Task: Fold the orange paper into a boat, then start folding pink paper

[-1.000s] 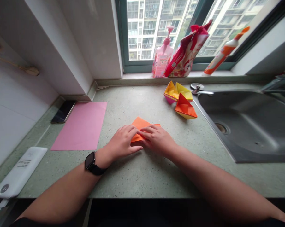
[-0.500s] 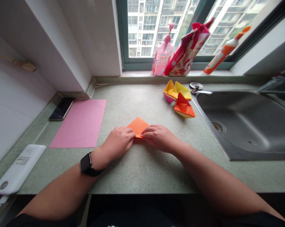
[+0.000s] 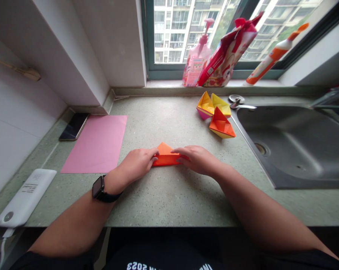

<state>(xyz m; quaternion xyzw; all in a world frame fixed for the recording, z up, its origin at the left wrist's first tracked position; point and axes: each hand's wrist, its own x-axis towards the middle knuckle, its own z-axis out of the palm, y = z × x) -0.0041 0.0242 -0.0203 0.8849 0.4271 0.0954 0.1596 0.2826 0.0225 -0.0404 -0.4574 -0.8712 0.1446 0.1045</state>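
Note:
A small orange folded paper (image 3: 166,160) lies on the counter in front of me, with a lighter orange point at its far side and a brighter red-orange band along its near edge. At its left end, the fingers of my left hand (image 3: 139,162) are closed on the paper. My right hand (image 3: 200,159) grips the opposite end between thumb and fingers. Beyond it, to the right, stand an orange paper boat (image 3: 221,123), a yellow-and-pink paper boat (image 3: 205,105) and a yellow paper boat (image 3: 221,105), close together.
A pink paper sheet (image 3: 97,146) lies left, beside a dark phone (image 3: 74,126). Nearer is a white power bank (image 3: 27,198) with a cable. The steel sink (image 3: 299,146) is right. A pump bottle (image 3: 196,62), a red bag (image 3: 228,56) and an orange-white bottle (image 3: 273,58) stand on the sill.
The near part of the orange paper is now turned up into a red-orange band, leaving a smaller point beyond. My hands have moved slightly apart to the paper's ends. The view has shifted slightly.

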